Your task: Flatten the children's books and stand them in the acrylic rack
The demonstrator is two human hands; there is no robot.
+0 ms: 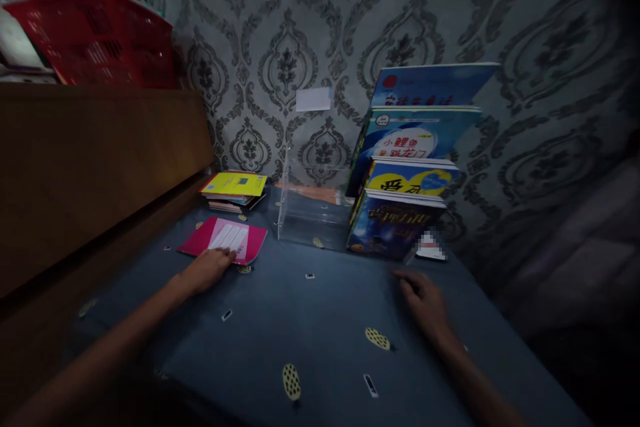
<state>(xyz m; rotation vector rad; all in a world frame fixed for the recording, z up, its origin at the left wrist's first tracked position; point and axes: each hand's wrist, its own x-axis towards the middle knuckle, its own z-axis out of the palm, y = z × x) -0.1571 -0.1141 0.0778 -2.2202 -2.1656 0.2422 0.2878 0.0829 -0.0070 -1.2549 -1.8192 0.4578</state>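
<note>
My left hand reaches forward and its fingertips rest on the near edge of a pink booklet that lies flat on the blue cloth. The fingers look loosely curled on the booklet's edge. My right hand lies palm down on the cloth with fingers stretched out, holding nothing. It sits just in front of several picture books standing tiered in a clear acrylic stand.
A small stack of books with a yellow cover lies behind the pink booklet. A wooden board runs along the left, with a red basket on top. Patterned wallpaper backs the blue patterned cloth.
</note>
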